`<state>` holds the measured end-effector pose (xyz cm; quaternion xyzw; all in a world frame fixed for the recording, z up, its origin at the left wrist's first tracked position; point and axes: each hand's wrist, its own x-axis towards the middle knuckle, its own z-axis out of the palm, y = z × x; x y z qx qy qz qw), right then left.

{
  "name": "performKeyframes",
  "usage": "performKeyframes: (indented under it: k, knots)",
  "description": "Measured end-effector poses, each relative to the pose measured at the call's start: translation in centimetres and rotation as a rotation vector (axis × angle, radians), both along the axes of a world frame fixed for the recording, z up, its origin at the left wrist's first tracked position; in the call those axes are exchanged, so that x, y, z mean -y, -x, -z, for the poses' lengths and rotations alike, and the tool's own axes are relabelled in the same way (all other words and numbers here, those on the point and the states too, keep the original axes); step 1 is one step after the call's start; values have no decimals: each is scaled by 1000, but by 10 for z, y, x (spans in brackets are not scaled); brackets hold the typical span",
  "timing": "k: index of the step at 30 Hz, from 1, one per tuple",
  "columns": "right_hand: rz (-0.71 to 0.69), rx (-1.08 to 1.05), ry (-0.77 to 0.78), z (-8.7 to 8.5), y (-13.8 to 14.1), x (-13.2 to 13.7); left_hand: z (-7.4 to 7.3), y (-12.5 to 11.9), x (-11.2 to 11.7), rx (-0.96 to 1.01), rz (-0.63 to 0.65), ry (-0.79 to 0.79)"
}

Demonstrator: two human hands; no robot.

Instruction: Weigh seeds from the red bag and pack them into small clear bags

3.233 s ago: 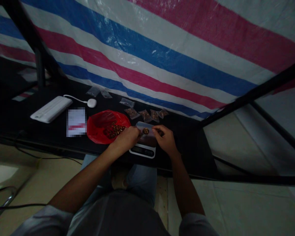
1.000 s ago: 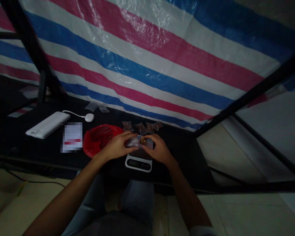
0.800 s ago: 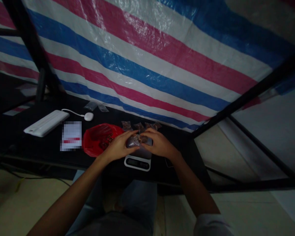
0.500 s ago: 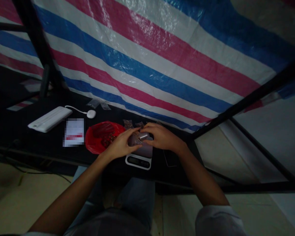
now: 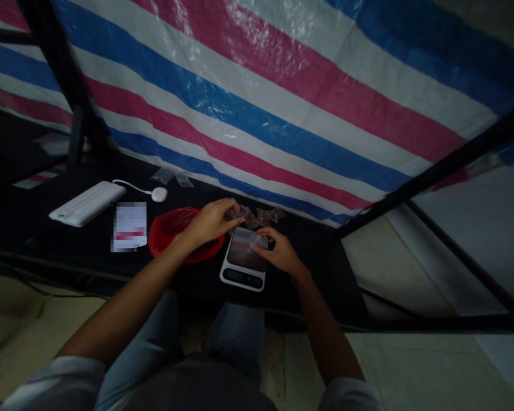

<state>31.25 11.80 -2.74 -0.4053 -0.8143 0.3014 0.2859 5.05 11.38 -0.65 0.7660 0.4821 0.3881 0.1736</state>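
My left hand (image 5: 211,220) reaches over the red bag of brown pieces (image 5: 169,233) toward the back of the dark table. Its fingers are pinched on a small filled clear packet (image 5: 236,214), right beside the row of filled packets (image 5: 266,216) under the striped tarp. My right hand (image 5: 279,252) rests at the right edge of the white digital scale (image 5: 243,264). Its fingers are curled in a pinch over the scale's platform, and what they hold is too dim to make out. The platform looks bare otherwise.
A white power bank (image 5: 82,203) with a cable and round white puck (image 5: 159,194) lies at the left, next to a white card (image 5: 129,226). Two empty clear bags (image 5: 171,176) lie at the back. Black frame bars (image 5: 432,171) cross on the right.
Both hands held the packet over the scale. Now the left hand has carried it back toward the packet row, and the right hand has dropped to the scale's right edge.
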Motion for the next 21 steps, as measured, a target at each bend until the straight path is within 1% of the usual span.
performKeyframes:
  k: [1, 3, 4, 6, 8, 9, 11, 14, 16, 18, 21]
  knots:
    - [28, -13, 23, 10, 0, 1, -4, 0, -10, -95, -23, 17]
    - [68, -1, 38, 22, 2, 3, -12, -3, -29, -326, -61, 129]
    - [88, 16, 19, 24, 3, 5, -15, -5, -37, -435, -78, 199]
    - [122, 48, -70, 20, 10, 9, -20, -10, -48, -566, -100, 297]
    - [121, 41, -187, 11, 21, 16, -23, -16, -56, -612, -120, 340]
    - [96, 27, -233, 5, 28, 20, -25, -18, -59, -622, -133, 351]
    - [8, 14, -269, -5, 44, 27, -30, -20, -65, -645, -165, 373]
    - [-101, 19, -225, -13, 64, 32, -34, -19, -76, -665, -187, 418]
    - [-135, 16, -198, -14, 70, 31, -36, -15, -83, -676, -179, 465]
    - [-130, -5, -194, -14, 71, 29, -36, -9, -88, -686, -171, 500]
    - [-95, -21, -179, -15, 67, 27, -36, -2, -90, -687, -157, 507]
